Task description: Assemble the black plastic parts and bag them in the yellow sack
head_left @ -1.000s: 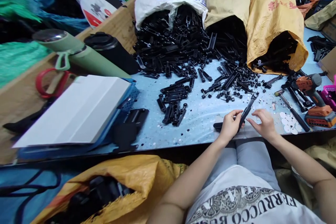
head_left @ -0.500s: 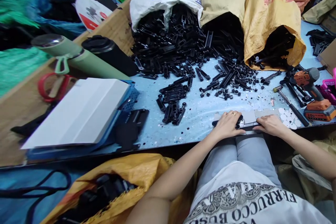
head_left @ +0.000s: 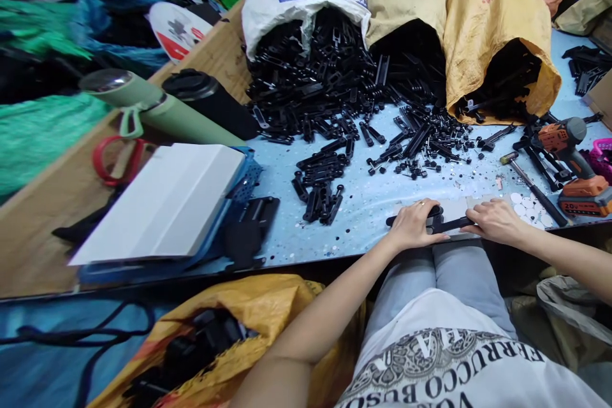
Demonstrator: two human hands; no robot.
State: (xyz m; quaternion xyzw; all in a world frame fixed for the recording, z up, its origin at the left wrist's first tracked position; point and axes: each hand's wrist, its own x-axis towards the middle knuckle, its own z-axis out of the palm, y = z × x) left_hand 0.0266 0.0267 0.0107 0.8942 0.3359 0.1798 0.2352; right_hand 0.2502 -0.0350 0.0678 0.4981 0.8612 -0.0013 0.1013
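At the table's front edge, my left hand is closed over a black jointed bracket, pressing it onto a pale flat block. One rounded black end pokes out left of the fingers. My right hand pinches the far end of the bracket's arm, which slants slightly up to the right. White round discs lie just right of that hand. Behind the hands is a heap of black-headed bolts and small parts. What the left palm covers is hidden.
A hammer and an orange cordless drill lie at the right. Three sacks, one a yellow sack, spill black parts at the back. Leftward are a white box lid, a green flask and red-handled scissors.
My right hand has lifted its end of the bracket's arm, so the arm now tilts up to the right. My left hand stays in place. The view has shifted slightly.
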